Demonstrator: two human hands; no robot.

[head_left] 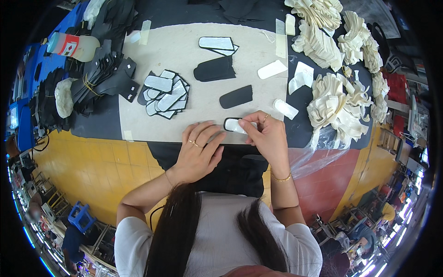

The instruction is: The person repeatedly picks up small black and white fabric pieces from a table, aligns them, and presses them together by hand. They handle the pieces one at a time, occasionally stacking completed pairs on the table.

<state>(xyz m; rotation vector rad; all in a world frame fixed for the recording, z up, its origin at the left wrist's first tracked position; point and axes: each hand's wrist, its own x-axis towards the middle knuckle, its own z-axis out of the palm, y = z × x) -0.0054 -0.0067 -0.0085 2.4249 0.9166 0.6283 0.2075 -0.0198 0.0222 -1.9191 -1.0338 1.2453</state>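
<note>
My right hand [266, 136] pinches a small white rounded strip [234, 125], which lies over a dark piece whose black edge shows round its end. The fingers hide the strip's right part. Close by on the left, my left hand [199, 150] rests at the sheet's near edge, fingers stretched out and nothing held. Beyond my hands lie two black tongue-shaped pieces [236, 97] [214, 69]. To the left is a heap of black-edged white pieces [168, 94]; a few more white-topped pieces [217, 44] lie at the far side. Loose white strips [272, 69] [285, 109] are on the right.
A pale sheet [152, 46] is taped to the dark table. Bundled black pieces [99, 76] and a yellowish bottle [74, 46] occupy the left. Cream fabric bundles [330, 104] crowd the right, with clear plastic [318, 154] hanging over the near edge.
</note>
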